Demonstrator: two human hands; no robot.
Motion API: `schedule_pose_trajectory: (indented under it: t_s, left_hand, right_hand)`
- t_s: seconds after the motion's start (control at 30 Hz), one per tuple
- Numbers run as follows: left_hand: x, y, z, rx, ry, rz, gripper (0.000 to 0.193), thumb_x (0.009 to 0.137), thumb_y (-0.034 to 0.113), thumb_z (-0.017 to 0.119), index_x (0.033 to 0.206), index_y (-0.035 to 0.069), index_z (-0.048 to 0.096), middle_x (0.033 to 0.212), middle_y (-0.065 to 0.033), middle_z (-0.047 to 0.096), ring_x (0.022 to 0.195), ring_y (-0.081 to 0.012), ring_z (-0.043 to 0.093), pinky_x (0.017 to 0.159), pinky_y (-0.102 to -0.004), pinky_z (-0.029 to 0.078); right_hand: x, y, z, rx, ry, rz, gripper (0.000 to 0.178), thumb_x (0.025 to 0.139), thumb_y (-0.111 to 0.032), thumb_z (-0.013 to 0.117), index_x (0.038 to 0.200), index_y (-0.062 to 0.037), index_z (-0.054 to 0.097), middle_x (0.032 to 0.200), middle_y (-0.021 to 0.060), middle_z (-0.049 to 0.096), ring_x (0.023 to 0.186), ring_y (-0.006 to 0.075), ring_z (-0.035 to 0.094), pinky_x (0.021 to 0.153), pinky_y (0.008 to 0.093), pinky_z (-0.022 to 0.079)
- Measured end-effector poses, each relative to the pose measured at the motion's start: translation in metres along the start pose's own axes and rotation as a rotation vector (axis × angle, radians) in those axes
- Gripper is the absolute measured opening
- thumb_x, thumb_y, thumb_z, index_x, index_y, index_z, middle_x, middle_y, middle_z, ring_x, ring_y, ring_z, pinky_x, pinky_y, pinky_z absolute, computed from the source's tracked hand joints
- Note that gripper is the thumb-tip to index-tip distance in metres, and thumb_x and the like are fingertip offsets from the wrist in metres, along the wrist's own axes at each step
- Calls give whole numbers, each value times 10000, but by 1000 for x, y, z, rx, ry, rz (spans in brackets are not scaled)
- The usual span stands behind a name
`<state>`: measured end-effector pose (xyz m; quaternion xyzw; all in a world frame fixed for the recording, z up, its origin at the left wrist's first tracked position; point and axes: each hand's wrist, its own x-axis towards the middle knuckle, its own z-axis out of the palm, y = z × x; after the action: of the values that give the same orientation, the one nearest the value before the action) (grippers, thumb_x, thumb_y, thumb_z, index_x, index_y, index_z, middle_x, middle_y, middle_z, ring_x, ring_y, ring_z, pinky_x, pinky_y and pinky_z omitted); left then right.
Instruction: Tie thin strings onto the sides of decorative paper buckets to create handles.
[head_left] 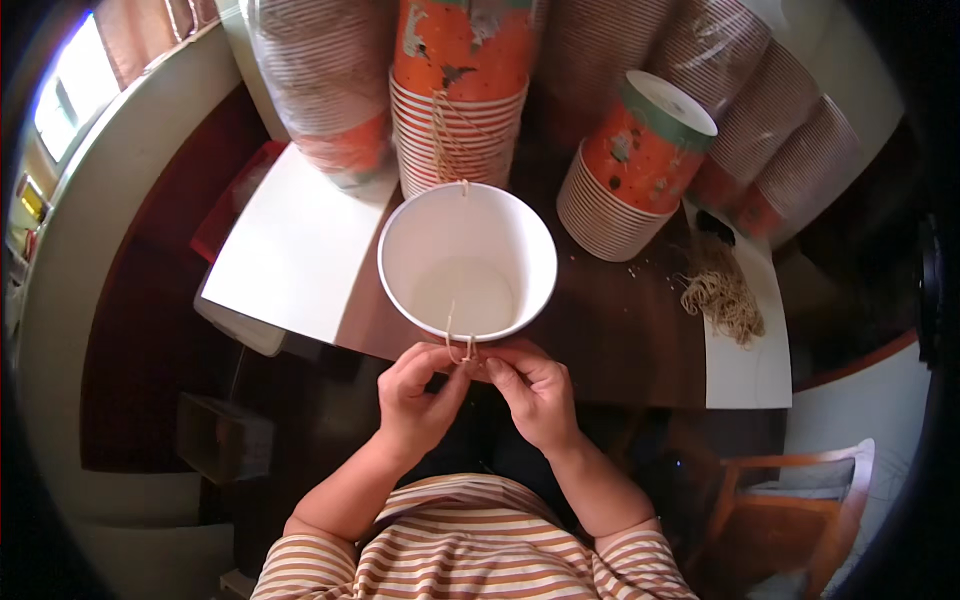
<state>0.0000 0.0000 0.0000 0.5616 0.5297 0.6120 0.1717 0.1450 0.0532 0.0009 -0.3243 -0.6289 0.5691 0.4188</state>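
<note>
Presently, both hands meet at the near rim of a large, round, white-lined paper bucket [420, 250], whose open mouth faces up towards the viewer. The left hand [415, 390] pinches, between thumb and fingers, a thin tan cord [449, 320], which is looped at this rim. One strand of the cord rises in front of the white interior. The right hand [538, 395] has its thumb and bent fingers at the same place, just beside the left fingertips; I cannot tell whether the cord lies between them. On the far rim, a short piece of tan cord [464, 187] is also attached.

Behind the bucket stands a tall stack of orange patterned buckets with white rims [455, 115], and several tan cords hang over its side. To the right is a shorter stack of orange and green buckets [640, 150], standing on a dark brown table [640, 330]. Farther right, a loose bundle of tan cords [735, 305] lies on a white flat board [750, 380].
</note>
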Motion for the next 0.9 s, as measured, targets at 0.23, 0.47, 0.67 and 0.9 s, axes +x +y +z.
schedule_pose_trajectory:
  t_s: [0.23, 0.47, 0.67, 0.9]
  left_hand:
    - [-4, -8, 0, -170, 18, -197, 108, 787, -82, 654, 878, -25, 636, 826, -73, 653, 734, -99, 606, 656, -209, 472]
    - [0, -10, 2, -266, 13, -148, 116, 823, -129, 595, 903, -44, 591, 862, -61, 609, 761, -94, 582, 678, -198, 464]
    - [0, -13, 3, -171, 51, -138, 85, 835, -98, 614, 887, -34, 593, 844, -46, 603, 728, -80, 567, 651, -194, 454]
    - [2, -5, 6, -117, 62, -134, 99, 825, -116, 603, 880, -35, 588, 823, -55, 593, 709, -93, 561, 638, -204, 451]
  right_hand:
    - [-46, 18, -64, -376, -325, 174, 127, 849, -110, 651, 934, -28, 694, 862, 90, 655, 798, 176, 631, 691, 274, 489]
    - [-143, 139, -201, -903, 113, 848, 345, 865, -333, 607, 1037, -42, 674, 1021, 169, 666, 949, 307, 632, 808, 395, 498]
    - [-198, 239, -305, -1205, 357, 993, 647, 736, -507, 674, 1171, -34, 600, 1148, 216, 603, 1088, 353, 567, 920, 421, 459]
    - [-181, 253, -313, -994, 544, 1253, 1078, 585, -543, 795, 1430, -114, 280, 1431, 199, 339, 1292, 363, 367, 1047, 437, 362]
